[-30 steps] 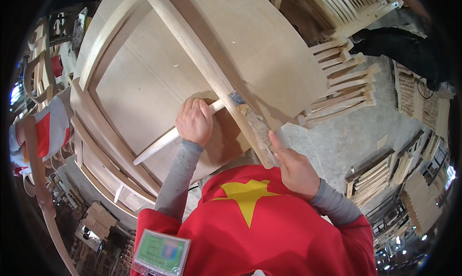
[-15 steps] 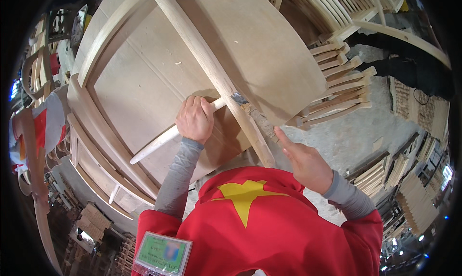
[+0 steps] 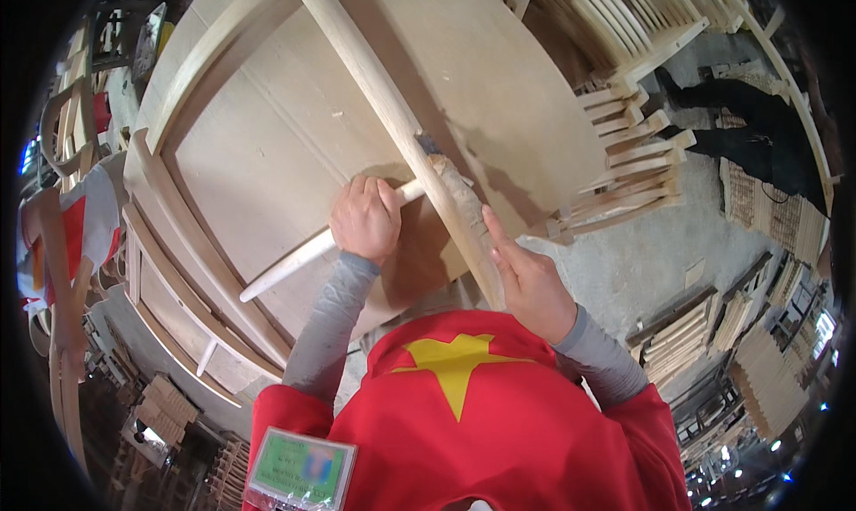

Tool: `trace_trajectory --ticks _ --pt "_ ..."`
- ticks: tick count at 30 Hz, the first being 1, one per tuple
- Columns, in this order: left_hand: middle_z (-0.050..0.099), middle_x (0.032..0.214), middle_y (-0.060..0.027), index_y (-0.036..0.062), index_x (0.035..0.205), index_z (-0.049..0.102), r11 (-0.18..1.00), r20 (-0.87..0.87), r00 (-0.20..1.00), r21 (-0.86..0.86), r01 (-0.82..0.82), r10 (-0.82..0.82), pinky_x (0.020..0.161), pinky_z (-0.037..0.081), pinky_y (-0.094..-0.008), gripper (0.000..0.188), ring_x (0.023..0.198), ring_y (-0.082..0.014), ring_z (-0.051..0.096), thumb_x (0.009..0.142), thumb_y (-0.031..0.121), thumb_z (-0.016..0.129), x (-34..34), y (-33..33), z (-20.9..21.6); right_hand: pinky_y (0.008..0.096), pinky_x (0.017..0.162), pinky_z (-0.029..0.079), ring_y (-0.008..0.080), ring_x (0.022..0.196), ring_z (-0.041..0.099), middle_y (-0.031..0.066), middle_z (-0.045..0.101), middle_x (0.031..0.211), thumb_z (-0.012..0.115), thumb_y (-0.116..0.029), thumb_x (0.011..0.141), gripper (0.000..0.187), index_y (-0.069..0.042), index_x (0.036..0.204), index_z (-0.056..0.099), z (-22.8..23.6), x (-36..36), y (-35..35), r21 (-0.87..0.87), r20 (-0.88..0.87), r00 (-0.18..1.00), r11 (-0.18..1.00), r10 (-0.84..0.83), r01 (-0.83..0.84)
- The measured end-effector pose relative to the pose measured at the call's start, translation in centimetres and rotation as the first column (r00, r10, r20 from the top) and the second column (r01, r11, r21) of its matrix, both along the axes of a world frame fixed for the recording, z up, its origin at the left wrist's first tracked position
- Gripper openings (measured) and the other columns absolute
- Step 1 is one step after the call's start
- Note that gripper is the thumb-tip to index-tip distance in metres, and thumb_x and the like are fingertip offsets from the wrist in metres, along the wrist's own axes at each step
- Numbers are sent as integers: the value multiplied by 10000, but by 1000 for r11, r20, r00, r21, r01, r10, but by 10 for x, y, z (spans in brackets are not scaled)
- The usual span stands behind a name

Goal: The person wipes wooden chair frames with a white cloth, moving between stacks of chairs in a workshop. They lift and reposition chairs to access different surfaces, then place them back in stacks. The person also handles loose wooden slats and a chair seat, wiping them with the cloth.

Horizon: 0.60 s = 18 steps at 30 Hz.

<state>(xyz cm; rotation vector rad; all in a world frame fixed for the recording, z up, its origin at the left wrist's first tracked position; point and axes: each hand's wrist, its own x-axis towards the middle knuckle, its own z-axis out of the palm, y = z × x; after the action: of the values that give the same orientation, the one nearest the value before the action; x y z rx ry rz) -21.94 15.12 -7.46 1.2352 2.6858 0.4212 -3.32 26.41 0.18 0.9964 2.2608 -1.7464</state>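
Observation:
My left hand (image 3: 366, 218) is closed around a pale tapered wooden rod (image 3: 290, 267), which runs up to a long wooden rail (image 3: 374, 83). The rail slants across the work surface toward my body, and the rod meets it at an angle. In my right hand (image 3: 533, 288) is a tool with a tan wrapped handle (image 3: 461, 193) and a short dark end (image 3: 426, 144), its index finger stretched along the handle. The dark end lies against the rail's side, close above the rod joint. What that end looks like in full is hidden.
Broad pale wooden boards (image 3: 267, 154) lie beneath the work. Curved wooden frame pieces (image 3: 192, 230) rest at left. Stacked slatted parts (image 3: 637, 150) stand at right, and a person in dark clothes (image 3: 758, 127) is beyond them. Wood stacks line the floor.
My right hand has moved left and up along the rail, and the tool's dark end has shifted the same way. My left hand has barely moved. The person beyond has shifted.

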Motion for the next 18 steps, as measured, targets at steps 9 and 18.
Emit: trace_trajectory --ticks 9,18 --pt "506 649 -120 25 619 510 999 -14 1000 37 -12 13 584 427 -380 214 636 -290 517 782 137 430 2 -1 1 343 502 408 325 527 494 152 498 570 398 -62 840 476 -109 1301 288 27 28 26 -78 87 980 981 182 -175" --pt "509 648 -113 30 621 511 998 -35 999 56 7 -5 581 427 -371 197 638 -280 516 774 134 444 3 -2 -1 393 546 424 357 613 524 241 507 700 428 -28 813 518 -78 1301 265 19 6 17 133 52 976 968 209 -215"
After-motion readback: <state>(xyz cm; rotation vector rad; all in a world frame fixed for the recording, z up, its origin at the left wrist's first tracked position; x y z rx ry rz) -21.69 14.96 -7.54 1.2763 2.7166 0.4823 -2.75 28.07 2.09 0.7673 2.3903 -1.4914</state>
